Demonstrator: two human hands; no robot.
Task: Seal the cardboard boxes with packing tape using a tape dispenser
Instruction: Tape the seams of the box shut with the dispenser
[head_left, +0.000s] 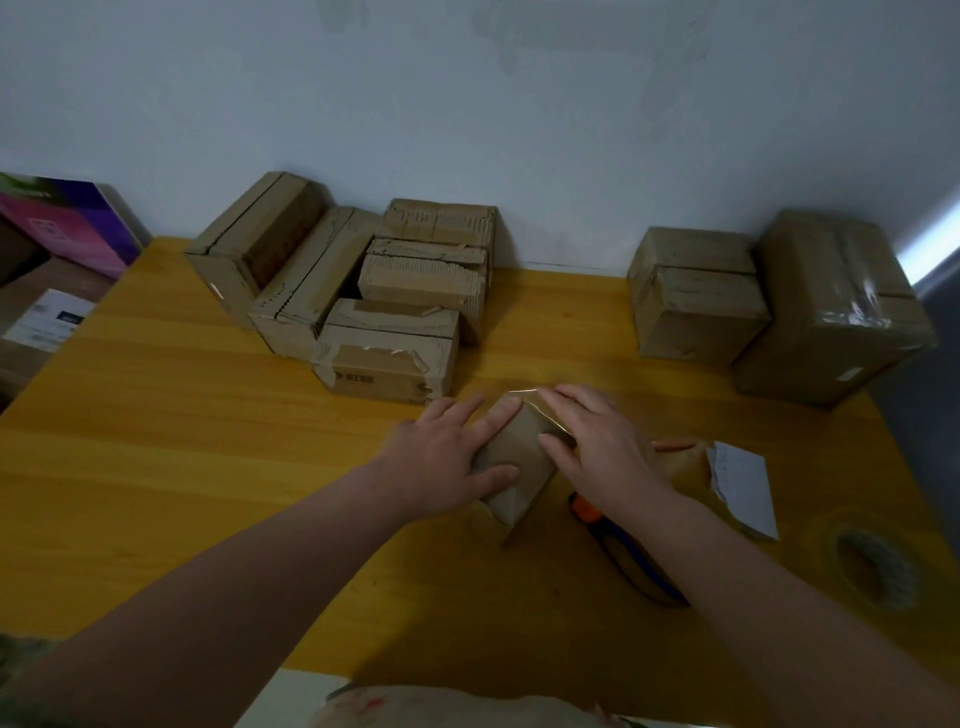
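Hands press a small cardboard box (514, 460) at the middle of the desk (208, 441): the left hand (441, 460) steadies it, fingers spread flat, while the right hand (597, 447), fingers straight and gripping nothing, apparently smooths clear tape (524, 394) over its far edge. The tape dispenser (589, 513) lies under the right forearm, within reach; 2 taped boxes (769, 306) stand far right.

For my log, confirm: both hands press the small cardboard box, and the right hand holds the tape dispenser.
Not quite. In the head view the left hand and right hand both press the small cardboard box, but the tape dispenser lies on the table by the right wrist, unheld.
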